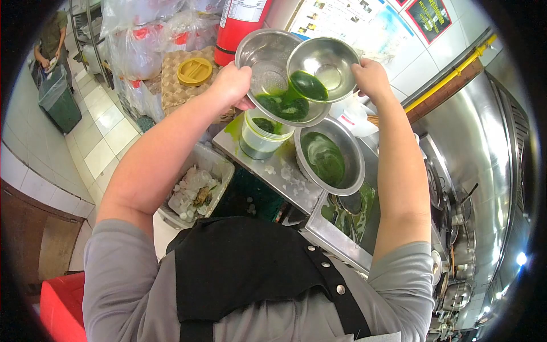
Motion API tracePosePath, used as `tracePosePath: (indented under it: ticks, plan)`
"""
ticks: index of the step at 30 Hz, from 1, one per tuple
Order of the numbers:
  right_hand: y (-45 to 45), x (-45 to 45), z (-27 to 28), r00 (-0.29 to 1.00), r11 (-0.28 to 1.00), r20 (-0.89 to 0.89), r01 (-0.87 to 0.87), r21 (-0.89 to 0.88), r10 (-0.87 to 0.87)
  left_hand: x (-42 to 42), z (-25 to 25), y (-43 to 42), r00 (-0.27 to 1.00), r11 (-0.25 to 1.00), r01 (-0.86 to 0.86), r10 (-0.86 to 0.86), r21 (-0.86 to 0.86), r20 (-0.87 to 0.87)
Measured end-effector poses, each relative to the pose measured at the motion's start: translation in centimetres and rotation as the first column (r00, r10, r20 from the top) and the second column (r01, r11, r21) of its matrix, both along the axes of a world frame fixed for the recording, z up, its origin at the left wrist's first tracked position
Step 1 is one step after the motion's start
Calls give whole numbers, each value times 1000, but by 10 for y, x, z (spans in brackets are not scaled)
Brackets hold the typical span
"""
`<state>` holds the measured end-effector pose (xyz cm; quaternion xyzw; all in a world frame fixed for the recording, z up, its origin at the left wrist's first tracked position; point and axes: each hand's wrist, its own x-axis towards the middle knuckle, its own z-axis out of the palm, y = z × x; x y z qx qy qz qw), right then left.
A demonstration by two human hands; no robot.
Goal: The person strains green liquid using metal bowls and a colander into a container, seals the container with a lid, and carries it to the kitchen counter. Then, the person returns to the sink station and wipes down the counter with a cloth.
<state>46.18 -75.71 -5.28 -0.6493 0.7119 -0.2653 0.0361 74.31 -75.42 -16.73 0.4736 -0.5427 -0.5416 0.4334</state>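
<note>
My left hand (235, 84) grips the rim of a perforated metal colander (265, 65), tilted above a white plastic tub (256, 139). In my right hand (370, 78) is a smaller steel bowl (336, 57), tipped so its green liquid (307, 85) runs into the colander. Dark green liquid has pooled in the colander's lower side, and more shows inside the tub. Just right of the tub, a larger steel bowl (359, 157) holds swirled green liquid (322, 157).
A wet steel counter (296, 191) carries the tub and bowl. Behind are an egg tray (171, 74) with a yellow lid (195, 71) and a fire extinguisher (242, 25). A waste bin (219, 194) stands below left. Another person (52, 43) is far left.
</note>
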Motion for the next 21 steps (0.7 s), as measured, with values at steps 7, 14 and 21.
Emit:
tracePosePath:
  ticks: [7,14,21]
  plan:
    - [1,5,2,998,1000,-69,-2,-6,2,-1,1,4,999,999,-43,43,-4,-10]
    - [3,10,1,994,999,-109,-17,-34,13,0,-1,1,999,1000,-31,31,2,11]
    - [1,12,0,982,999,-191,-26,-48,17,1,2,8,999,999,-35,35,-27,-1]
